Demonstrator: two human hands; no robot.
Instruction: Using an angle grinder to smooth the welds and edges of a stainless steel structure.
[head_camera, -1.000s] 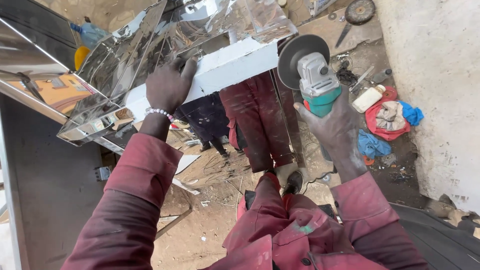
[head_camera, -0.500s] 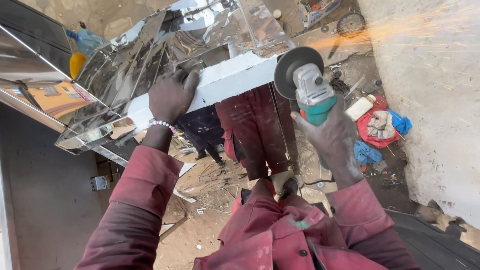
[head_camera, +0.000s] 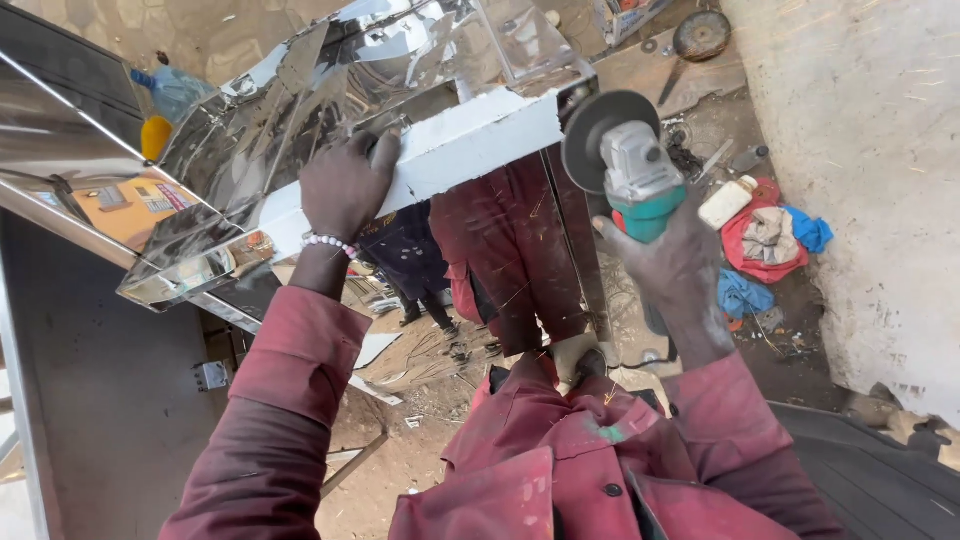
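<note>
Since the earlier frame the grinder has closed on the end of the metal edge, and a few sparks now fly below it across the mirrored panel.

The right hand (head_camera: 680, 265) is clamped around the grey-and-teal angle grinder with a dark round disc (head_camera: 625, 160), fingers wrapped tight on the teal body, wrist bent back, forearm rising from five o'clock. The disc stands on edge, its rim just beside the right end of the white-filmed flat edge of the polished stainless steel structure (head_camera: 470, 150); whether it touches cannot be told.

That edge runs long from eight o'clock up to two o'clock. The grinder lies at its two o'clock end, at three o'clock from the left hand and well apart from it.

The left hand (head_camera: 345, 185) presses on the middle of the edge, fingers curled over the far side, a pale bead bracelet (head_camera: 330, 243) at the wrist, maroon sleeve (head_camera: 290, 390) reaching up from seven o'clock.

At three o'clock on the dirt floor (head_camera: 420, 470) lie red and blue rags (head_camera: 775, 240) beside a pale wall (head_camera: 860, 150).
</note>
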